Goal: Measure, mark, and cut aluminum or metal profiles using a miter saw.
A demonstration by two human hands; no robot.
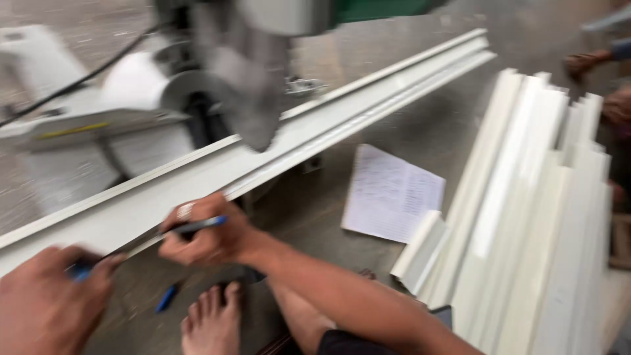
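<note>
While the long white profile (pixel 276 141) lies across the bed of a chop saw (pixel 217 79), running from the lower left up to the upper right, both hands work at its near end. The right hand (pixel 207 236) is closed around a blue pen (pixel 197 225), whose tip rests at the profile's near edge, just beside the saw blade housing. The left hand (pixel 49 296) sits at the lower left, fingers curled on something small and blue (pixel 80 271), perhaps a tape or marker; blur hides what it is, and I cannot tell how firmly it is gripped. A thin dark strip runs between the two hands along the profile's edge, which may be a tape or rule. By my judgement the work stands at the marking stage: the profile is set in place under the saw, the pen is on it, yet no cut shows at this spot and the saw head (pixel 263 39) stands above the piece. A stack of similar white profiles (pixel 526 230) lies to the right on the floor, with a sheet of written notes (pixel 391 194) between it and the saw. Another blue pen (pixel 165 298) lies on the floor by a bare foot (pixel 213 322). Someone else's hand (pixel 585 62) shows at the upper right, well apart.
</note>
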